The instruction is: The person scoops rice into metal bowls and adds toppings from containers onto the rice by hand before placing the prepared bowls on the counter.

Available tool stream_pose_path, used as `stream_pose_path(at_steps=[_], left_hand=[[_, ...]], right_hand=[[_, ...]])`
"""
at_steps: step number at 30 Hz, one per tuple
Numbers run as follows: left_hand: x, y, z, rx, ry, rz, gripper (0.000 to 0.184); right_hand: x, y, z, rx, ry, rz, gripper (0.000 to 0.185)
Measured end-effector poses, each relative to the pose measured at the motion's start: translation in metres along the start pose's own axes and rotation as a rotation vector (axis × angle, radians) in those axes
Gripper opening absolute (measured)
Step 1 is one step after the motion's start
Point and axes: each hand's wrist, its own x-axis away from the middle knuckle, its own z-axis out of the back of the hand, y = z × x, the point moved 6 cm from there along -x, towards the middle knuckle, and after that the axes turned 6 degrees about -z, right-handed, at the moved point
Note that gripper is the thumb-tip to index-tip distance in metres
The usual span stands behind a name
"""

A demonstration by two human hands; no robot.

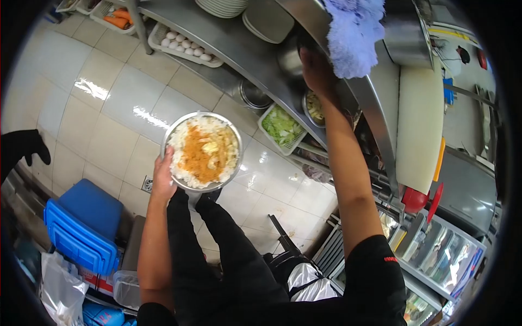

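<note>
My left hand [163,176] is closed on the rim and side of a round metal bowl [237,132], held out above the floor. White rice [182,130] fills the bowl, with orange-brown powder [197,157] and a pale yellow lump on top. Up at the right, my right hand [318,73] reaches under the upper counter onto a steel shelf. It is at the edge of a shiny metal container [290,58], but its fingers are in shadow and partly hidden. Just below that hand stands a small metal bowl of pale chopped pieces [314,106].
Plates [224,6] are stacked on the shelf. Baskets of eggs [185,44], carrots [119,19] and chopped lettuce [281,126] sit lower. A lilac cloth [356,35] hangs over the counter edge beside my right arm. A blue bin [84,223] stands at the left, near another person's dark-gloved hand [37,146].
</note>
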Motion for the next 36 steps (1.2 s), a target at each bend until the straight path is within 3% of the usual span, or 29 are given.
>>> stream_pose_path(at_steps=[8, 19, 22, 24, 26, 28, 30, 32, 34, 35, 36], left_hand=[[0.007, 0.010, -0.019, -0.015, -0.023, 0.038, 0.042], [0.009, 0.006, -0.009, -0.029, 0.027, 0.052, 0.042], [0.007, 0.003, -0.003, 0.012, 0.039, 0.029, 0.042], [0.005, 0.006, -0.006, 0.031, 0.044, 0.062, 0.045], [0.006, 0.015, -0.017, 0.013, 0.018, 0.031, 0.046], [0.007, 0.026, -0.030, 0.012, 0.003, 0.018, 0.045], [0.010, 0.034, -0.038, 0.009, -0.022, 0.013, 0.045], [0.009, 0.039, -0.041, -0.016, -0.040, 0.038, 0.045], [0.015, 0.048, -0.054, -0.038, -0.071, 0.042, 0.044], [0.019, 0.052, -0.060, -0.050, -0.090, 0.048, 0.044], [0.023, 0.056, -0.065, -0.060, -0.098, 0.041, 0.044]], right_hand=[[-0.014, 0.042, -0.019, 0.056, 0.103, 0.132, 0.034], [-0.039, 0.089, 0.003, -0.315, 0.252, -0.289, 0.025], [-0.035, 0.093, 0.009, -0.767, 0.328, -0.552, 0.022], [-0.014, 0.077, 0.012, -1.597, 0.299, -0.781, 0.020], [0.016, 0.032, 0.023, -2.132, 0.084, -0.939, 0.019], [0.056, -0.037, 0.038, -2.364, -0.285, -1.145, 0.012], [0.080, -0.105, 0.062, -2.340, -0.308, -1.158, 0.013], [0.105, -0.148, 0.070, -2.092, -0.227, -1.231, 0.016], [0.110, -0.186, 0.088, -1.841, -0.115, -0.987, 0.015], [0.115, -0.199, 0.091, -1.850, -0.103, -0.981, 0.015], [0.115, -0.208, 0.103, -1.499, -0.091, -0.804, 0.015]])
